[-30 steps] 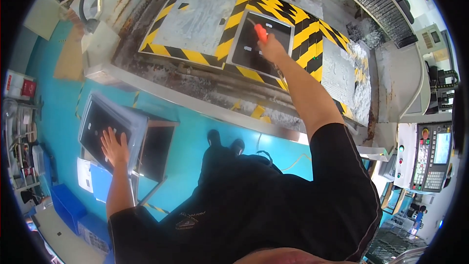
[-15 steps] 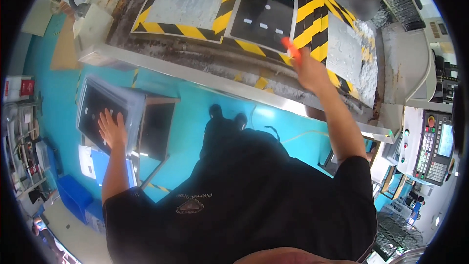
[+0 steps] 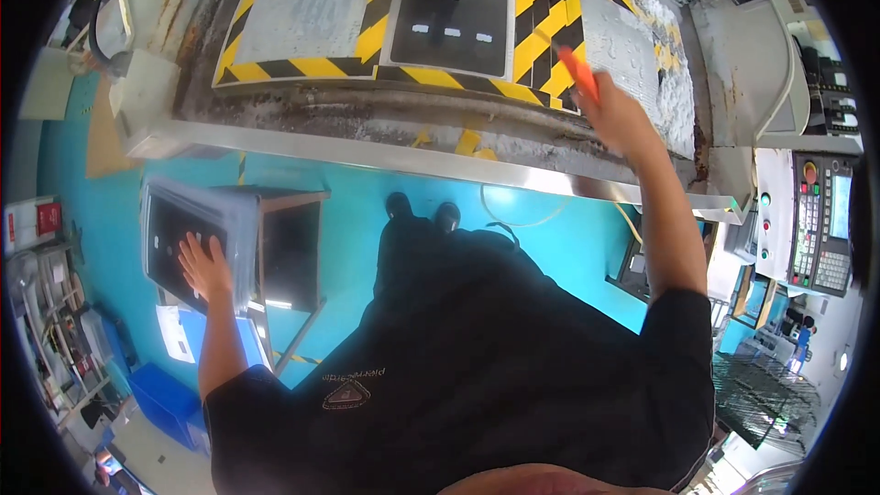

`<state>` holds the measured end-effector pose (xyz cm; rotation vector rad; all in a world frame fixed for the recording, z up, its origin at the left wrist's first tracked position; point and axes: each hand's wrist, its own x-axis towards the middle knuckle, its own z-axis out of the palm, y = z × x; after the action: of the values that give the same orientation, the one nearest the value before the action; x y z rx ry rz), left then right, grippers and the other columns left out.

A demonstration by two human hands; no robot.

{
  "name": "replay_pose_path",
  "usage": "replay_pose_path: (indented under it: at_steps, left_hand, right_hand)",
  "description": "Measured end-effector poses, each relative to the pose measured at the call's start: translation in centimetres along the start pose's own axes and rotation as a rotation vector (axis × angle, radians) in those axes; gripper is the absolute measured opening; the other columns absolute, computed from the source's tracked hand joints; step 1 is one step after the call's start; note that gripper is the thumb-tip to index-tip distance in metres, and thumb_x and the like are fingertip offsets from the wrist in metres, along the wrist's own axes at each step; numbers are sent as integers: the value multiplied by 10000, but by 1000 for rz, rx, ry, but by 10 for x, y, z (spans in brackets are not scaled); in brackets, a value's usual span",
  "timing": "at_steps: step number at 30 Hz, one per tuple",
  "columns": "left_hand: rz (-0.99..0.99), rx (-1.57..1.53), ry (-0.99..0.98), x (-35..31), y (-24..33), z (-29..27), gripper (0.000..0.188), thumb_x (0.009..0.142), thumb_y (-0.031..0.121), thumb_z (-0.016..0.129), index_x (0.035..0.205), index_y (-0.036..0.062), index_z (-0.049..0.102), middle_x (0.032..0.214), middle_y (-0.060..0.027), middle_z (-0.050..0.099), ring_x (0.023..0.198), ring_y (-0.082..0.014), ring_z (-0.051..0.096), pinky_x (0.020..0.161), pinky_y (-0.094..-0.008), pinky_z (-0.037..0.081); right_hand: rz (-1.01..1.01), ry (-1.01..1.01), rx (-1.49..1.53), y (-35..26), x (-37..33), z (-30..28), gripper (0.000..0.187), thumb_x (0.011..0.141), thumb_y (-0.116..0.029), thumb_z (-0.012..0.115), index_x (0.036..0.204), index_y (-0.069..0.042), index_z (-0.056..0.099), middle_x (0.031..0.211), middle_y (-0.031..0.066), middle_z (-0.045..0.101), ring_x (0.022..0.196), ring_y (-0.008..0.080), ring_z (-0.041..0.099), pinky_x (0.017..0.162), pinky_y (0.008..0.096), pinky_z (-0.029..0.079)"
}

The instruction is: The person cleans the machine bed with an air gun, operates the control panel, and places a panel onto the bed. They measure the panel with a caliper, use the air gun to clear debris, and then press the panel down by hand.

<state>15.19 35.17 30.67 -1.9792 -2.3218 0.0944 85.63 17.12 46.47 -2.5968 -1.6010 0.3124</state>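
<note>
My right hand (image 3: 616,114) is closed round an orange-handled tool (image 3: 580,75) with a thin, blurred tip, whose exact kind I cannot make out. It hovers over the striped tape at the right of a black panel (image 3: 454,14). That flat panel has several pale cutouts and a light rim, and lies on the machine bed. To the left, my left hand (image 3: 207,266) has its fingers spread over the top of a stack of similar black panels (image 3: 168,236) with clear, plastic-like edges, and appears to rest on it.
Yellow-and-black tape (image 3: 408,76) frames the panel and a wet metal plate (image 3: 316,5). A metal ledge (image 3: 385,154) edges the bed. The stack sits by a cart frame (image 3: 293,197), with a blue bin (image 3: 167,408) below. A control panel (image 3: 820,220) stands at the right.
My right hand has moved right with the orange-handled tool, from the panel's near right corner out over the tape. My left hand stays at the stack. The view has shifted slightly.
</note>
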Motion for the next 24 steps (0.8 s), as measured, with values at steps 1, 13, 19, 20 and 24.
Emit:
replay_pose_path:
  at_steps: [1,13,19,20,24]
  left_hand:
    - [-4,4,-7,-1,-3,2,709,979,601,359,1558,200,282,1625,-104,240,1487,-357,217,1178,-535,197]
    - [-30,-21,-31,-3,-7,13,719,974,608,375,1556,195,285,1629,-96,230,1484,-351,219,1177,-532,189]
    - [157,-212,-119,37,-21,3,668,959,414,584,1481,40,398,1533,-194,371,1423,-373,327,1174,-437,248]
    - [129,-430,-96,41,-2,-14,612,962,346,597,1446,9,433,1504,-199,409,1396,-357,371,1154,-421,288]
    - [335,-573,157,80,93,-82,407,975,195,595,1328,-5,558,1358,-165,565,1262,-257,528,1063,-361,403]
  right_hand:
    - [32,45,74,5,28,4,414,953,-373,582,1150,-18,496,945,291,666,850,464,655,718,509,504]
    - [231,131,259,32,-29,-1,460,948,-409,613,1189,-17,606,883,162,701,865,246,688,784,378,511]
    - [156,400,306,132,-149,25,385,956,-245,646,1260,-14,593,1083,112,672,989,230,650,869,339,493]
    - [148,428,215,133,-160,28,426,951,-263,654,1281,-8,571,1121,126,658,1021,230,642,884,336,489]
    - [234,870,35,114,-201,18,615,899,-329,711,1316,69,496,1245,200,589,1152,298,588,957,393,473]
